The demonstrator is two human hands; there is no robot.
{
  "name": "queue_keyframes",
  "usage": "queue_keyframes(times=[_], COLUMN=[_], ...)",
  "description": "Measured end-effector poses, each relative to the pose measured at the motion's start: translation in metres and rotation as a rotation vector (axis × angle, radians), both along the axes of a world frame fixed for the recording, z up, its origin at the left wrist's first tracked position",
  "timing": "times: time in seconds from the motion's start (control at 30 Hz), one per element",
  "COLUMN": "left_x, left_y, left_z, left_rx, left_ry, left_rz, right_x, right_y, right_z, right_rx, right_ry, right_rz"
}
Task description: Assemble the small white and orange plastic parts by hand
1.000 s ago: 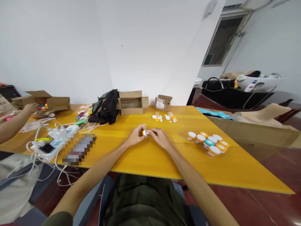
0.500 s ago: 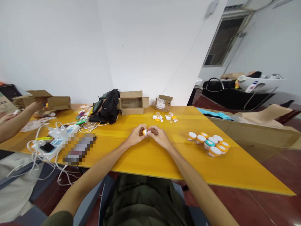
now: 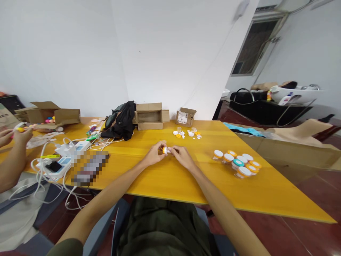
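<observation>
Over the middle of the table, my left hand is closed round a small orange-and-white lid. My right hand meets it from the other side, its fingers pinching a small whitish piece against the lid's right end; its exact kind is too small to make out. Beyond my hands lie loose parts: white lids, an orange ring, small white rings and clear cups. To the right stands a group of several clear jars with white, orange and teal lids.
An open cardboard box, a smaller box and a black backpack stand along the wall. A power strip with tangled cables and a blurred-out device lie left. A co-worker's hands hold something yellow at far left.
My right fingers have drawn slightly right, showing more of the lid and the whitish piece. The co-worker's hand has come back from the cardboard box toward their other hand.
</observation>
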State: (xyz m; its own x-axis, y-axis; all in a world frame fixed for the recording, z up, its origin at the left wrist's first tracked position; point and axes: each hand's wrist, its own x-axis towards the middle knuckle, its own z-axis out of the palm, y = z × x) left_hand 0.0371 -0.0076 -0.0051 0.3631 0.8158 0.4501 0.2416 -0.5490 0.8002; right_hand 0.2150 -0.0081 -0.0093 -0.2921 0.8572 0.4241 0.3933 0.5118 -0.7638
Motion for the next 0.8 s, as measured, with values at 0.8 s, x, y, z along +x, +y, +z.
queue_keyframes(times=[0.8], left_x=[-0.0015], left_y=[0.0025], left_z=[-0.0035], left_rx=[-0.028], left_ry=[-0.017], left_rz=[-0.031], right_x=[-0.0045], right_y=[0.0067], right_z=[-0.0091], right_rx=[-0.195], right_ry=[0.265], right_rz=[0.091])
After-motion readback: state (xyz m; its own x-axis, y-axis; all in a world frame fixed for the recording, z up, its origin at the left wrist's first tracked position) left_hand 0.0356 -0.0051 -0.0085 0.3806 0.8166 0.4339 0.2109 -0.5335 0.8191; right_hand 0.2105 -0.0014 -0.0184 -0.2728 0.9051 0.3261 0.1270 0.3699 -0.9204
